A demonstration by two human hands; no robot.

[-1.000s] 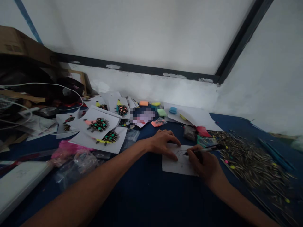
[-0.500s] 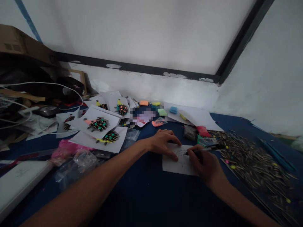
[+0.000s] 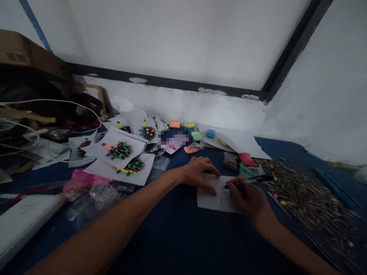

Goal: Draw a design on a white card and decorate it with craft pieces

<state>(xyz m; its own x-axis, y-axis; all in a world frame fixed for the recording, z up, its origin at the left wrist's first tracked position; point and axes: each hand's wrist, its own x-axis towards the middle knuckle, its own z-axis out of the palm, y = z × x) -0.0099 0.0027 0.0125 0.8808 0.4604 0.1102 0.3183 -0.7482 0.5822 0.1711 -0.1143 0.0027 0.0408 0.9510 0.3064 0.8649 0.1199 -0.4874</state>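
A small white sheet of paper (image 3: 213, 201) lies on the blue table (image 3: 177, 236) in front of me. Small dark marks of a drawing show on it between my hands. My left hand (image 3: 199, 172) rests on the sheet's upper left part, its thumb and fingers spread and holding nothing. My right hand (image 3: 249, 196) is wrapped round a dark pen (image 3: 258, 178), whose tip meets the paper beside the marks. The pen's rear end points right, towards a large heap of striped sunflower seeds (image 3: 309, 206).
White papers with seed-and-clay hedgehogs (image 3: 120, 150) lie at the left. Coloured clay packs (image 3: 196, 136) and a phone (image 3: 176, 144) sit at the back. Plastic bags (image 3: 97, 198), a white box (image 3: 27, 221) and a cable (image 3: 71, 101) are on the left. The wall closes off the back.
Both hands stay almost where they were, with the pen still at the paper. The marks by its tip look slightly different; the camera view has shifted very little.
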